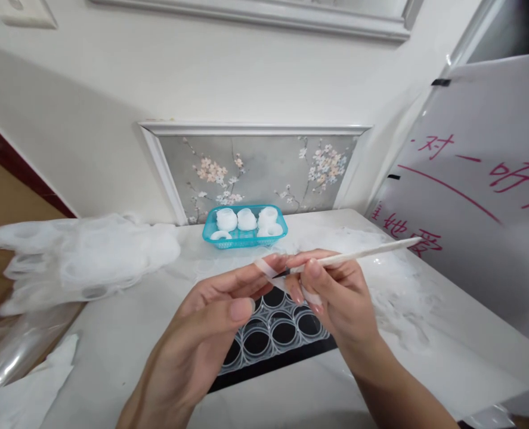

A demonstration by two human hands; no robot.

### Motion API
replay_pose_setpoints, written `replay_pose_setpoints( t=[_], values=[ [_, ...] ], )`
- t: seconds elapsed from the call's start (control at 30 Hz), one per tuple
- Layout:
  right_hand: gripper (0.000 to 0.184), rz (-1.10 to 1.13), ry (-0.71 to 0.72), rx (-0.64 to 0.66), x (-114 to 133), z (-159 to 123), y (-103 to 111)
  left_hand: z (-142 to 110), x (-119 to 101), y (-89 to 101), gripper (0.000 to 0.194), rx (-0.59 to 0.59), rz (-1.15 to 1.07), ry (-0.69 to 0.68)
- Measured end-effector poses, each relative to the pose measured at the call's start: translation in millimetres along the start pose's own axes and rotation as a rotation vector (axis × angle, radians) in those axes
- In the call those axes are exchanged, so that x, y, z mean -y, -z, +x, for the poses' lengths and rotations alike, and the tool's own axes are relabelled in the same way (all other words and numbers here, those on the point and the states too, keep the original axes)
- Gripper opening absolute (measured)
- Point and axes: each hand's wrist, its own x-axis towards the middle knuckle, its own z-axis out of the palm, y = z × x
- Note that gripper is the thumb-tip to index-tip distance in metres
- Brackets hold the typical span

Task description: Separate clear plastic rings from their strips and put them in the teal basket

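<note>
My right hand (347, 292) is closed around a slim white tapered stick (371, 249), which points out to the right. The stick's other end, dark near its tip, reaches toward my left fingertips. White bands wrap fingers of this hand. My left hand (214, 322) has its fingers stretched out and its thumb apart, and a white band (266, 268) circles one finger near the tip. Its fingertips meet those of my right hand; whether they touch the stick's tip I cannot tell. Below both hands, a clear tray of round wells (284, 330) lies on a black mat (264, 370), partly hidden.
A blue basket (246, 241) holding several white rounded pieces (226, 219) stands at the back by the wall. A heap of white, ring-patterned soft material (116, 253) lies on the left. Translucent material (401, 304) spreads over the table's right. A whiteboard with red writing (483, 161) stands at right.
</note>
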Motion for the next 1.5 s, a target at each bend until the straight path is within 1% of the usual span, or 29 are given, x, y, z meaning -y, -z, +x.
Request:
replay_pose_setpoints(
  t=[0.2,0.37,0.47,0.57,0.7,0.8,1.0,1.13,1.3,1.4,1.5],
  values=[
    [0.019,-0.001,-0.043,0.028,2,1,0,-1,-2,0.7,0.034,0.012,0.021,0.008],
    [0.019,-0.018,-0.068,0.022,6,1,-3,-2,-4,-3.4,0.036,0.005,0.045,-0.003],
    [0.018,0.032,-0.080,0.016,6,-1,-6,-6,-6,-6.6,0.035,-0.005,0.059,-0.005],
    [0.017,0.091,-0.079,0.012,6,-4,-11,-11,-7,-8.9,0.037,0.013,0.078,-0.009],
    [0.014,0.137,-0.046,-0.013,6,-7,-17,-14,-8,-11.7,0.036,0.008,0.086,-0.028],
    [0.015,0.128,-0.041,-0.040,6,-9,-19,-14,-8,-12.9,0.035,0.004,0.077,-0.051],
    [0.018,0.133,-0.069,-0.070,3,-9,-18,-13,-8,-9.6,0.037,0.045,0.084,-0.051],
    [0.016,0.144,-0.094,-0.089,-3,-5,-16,-9,-7,-7.1,0.034,0.019,0.073,-0.037],
    [0.014,0.098,-0.064,-0.096,-5,-5,-16,-6,-7,-6.0,0.031,-0.008,0.056,-0.021],
    [0.012,0.017,-0.008,-0.130,0,-8,-18,-5,-6,-4.9,0.031,-0.031,0.019,0.009],
    [0.013,0.032,0.056,-0.140,5,-11,-18,0,-4,-3.7,0.030,-0.057,-0.068,0.051]
  ],
)
